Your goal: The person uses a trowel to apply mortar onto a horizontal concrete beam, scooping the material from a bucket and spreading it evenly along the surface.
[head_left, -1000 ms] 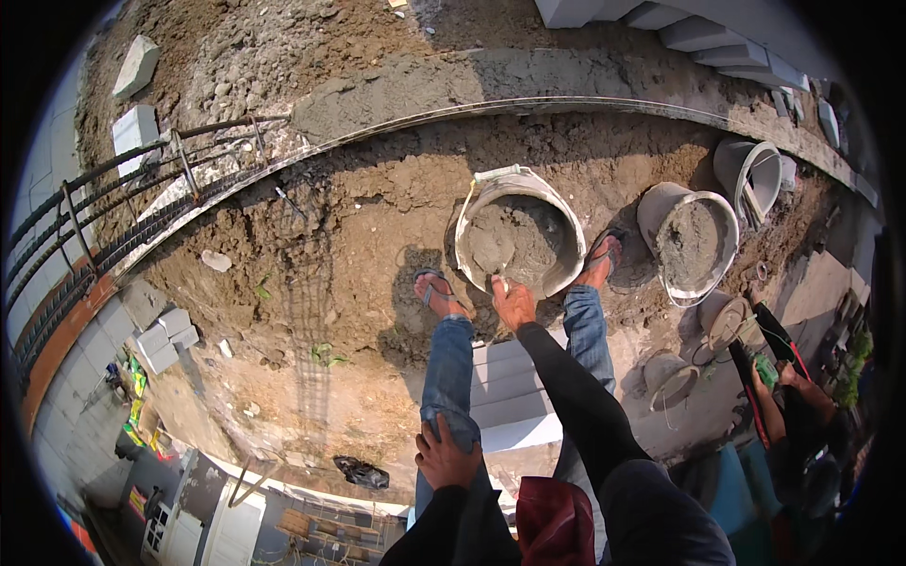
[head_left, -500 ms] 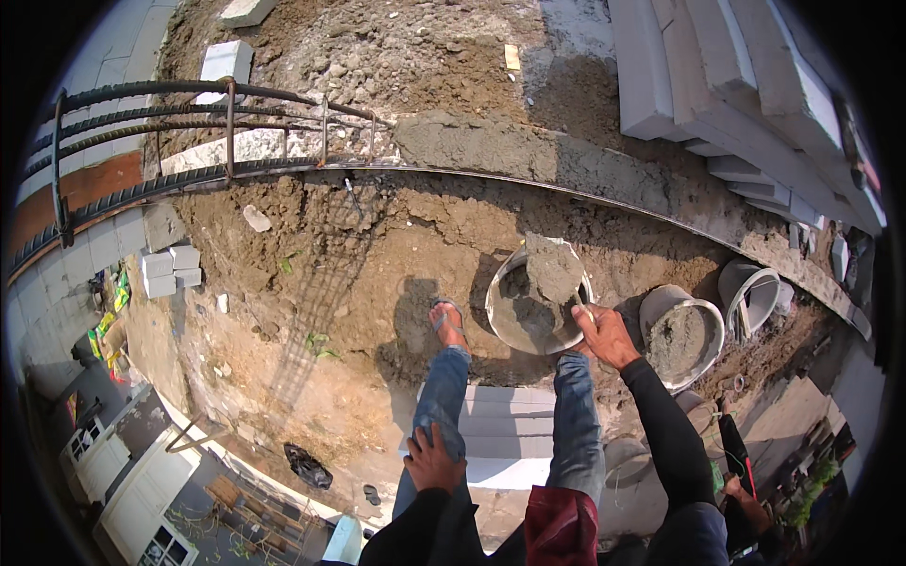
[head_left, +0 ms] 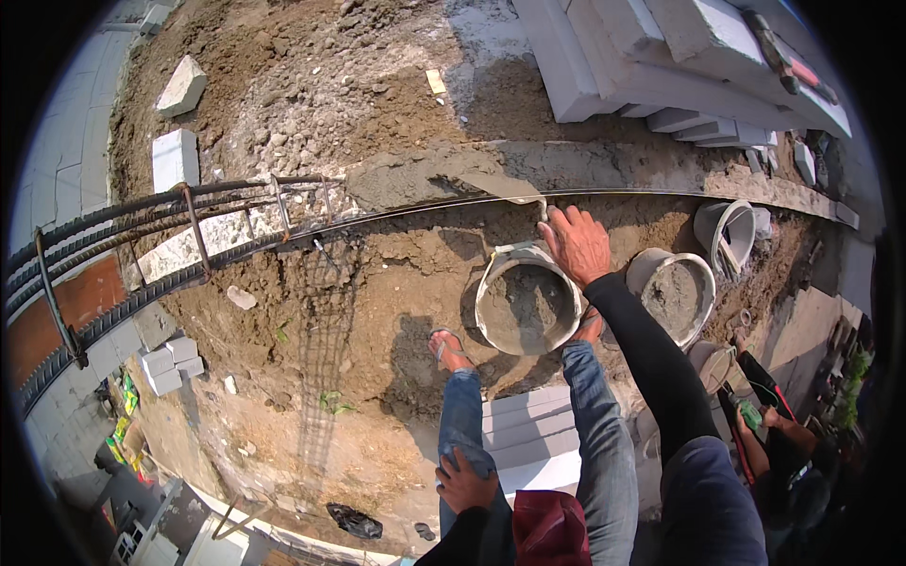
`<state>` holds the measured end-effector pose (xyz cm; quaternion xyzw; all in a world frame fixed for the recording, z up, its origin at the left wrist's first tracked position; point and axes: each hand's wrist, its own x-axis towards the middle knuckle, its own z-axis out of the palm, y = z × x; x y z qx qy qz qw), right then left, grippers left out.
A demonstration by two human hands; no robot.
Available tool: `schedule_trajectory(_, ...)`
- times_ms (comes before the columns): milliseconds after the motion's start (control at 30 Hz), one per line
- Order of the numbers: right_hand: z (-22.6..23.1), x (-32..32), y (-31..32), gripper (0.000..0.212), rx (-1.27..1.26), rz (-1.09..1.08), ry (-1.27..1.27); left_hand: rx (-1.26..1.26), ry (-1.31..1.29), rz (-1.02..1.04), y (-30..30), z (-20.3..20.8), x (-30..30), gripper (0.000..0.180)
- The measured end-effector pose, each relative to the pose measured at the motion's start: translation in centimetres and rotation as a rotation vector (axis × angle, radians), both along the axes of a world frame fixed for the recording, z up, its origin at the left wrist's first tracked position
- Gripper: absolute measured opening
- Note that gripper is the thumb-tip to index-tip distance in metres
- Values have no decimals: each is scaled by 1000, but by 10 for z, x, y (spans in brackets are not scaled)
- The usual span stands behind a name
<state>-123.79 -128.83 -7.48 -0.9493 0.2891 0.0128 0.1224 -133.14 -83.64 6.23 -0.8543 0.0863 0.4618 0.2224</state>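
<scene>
My right hand (head_left: 578,247) is closed round the handle of a trowel (head_left: 502,188). The blade lies over a strip of wet grey mortar (head_left: 401,179) along the top of a low footing. Below that hand stands a round bucket (head_left: 486,316) partly filled with mortar, between my feet. My left hand (head_left: 464,486) rests on my left knee with its fingers spread, holding nothing.
Beside it stand a second mortar bucket (head_left: 700,325) and a tipped bucket (head_left: 703,226). Rebar (head_left: 193,231) juts out at left. White blocks (head_left: 557,66) are stacked at far right, with a red-handled tool (head_left: 791,66) on top. At lower right a co-worker holds something green (head_left: 750,413).
My right hand has lifted the mortar-laden trowel out of the bucket and moved it forward onto the footing. My left hand stays on the knee. The view has shifted to the right.
</scene>
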Motion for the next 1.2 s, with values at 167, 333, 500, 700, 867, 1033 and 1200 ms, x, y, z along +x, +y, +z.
schedule_trajectory(167, 21, -61, 107, 29, 560, -543, -82, -8, -15, -78, 4, 8, 13, 104)
schedule_trajectory(333, -32, 3, 151, 43, 758, -795, -103, -110, 0, -83, 8, 7, 28, 101)
schedule_trajectory(500, -27, 69, 142, 39, 822, -858, -298, -131, -3, -102, 15, 10, 43, 100)
schedule_trajectory(700, -43, 121, 138, 39, 684, -706, -225, -162, -15, -101, 18, 9, 42, 100)
schedule_trajectory(867, -42, 93, 115, 38, 655, -701, -55, -152, -15, -81, 19, 9, 47, 99)
schedule_trajectory(1033, -48, 61, 76, 40, 568, -782, -75, -166, -30, -103, 20, 7, 38, 100)
schedule_trajectory(1200, -50, 30, 55, 42, 546, -787, -123, -183, -33, -107, 24, 4, 35, 103)
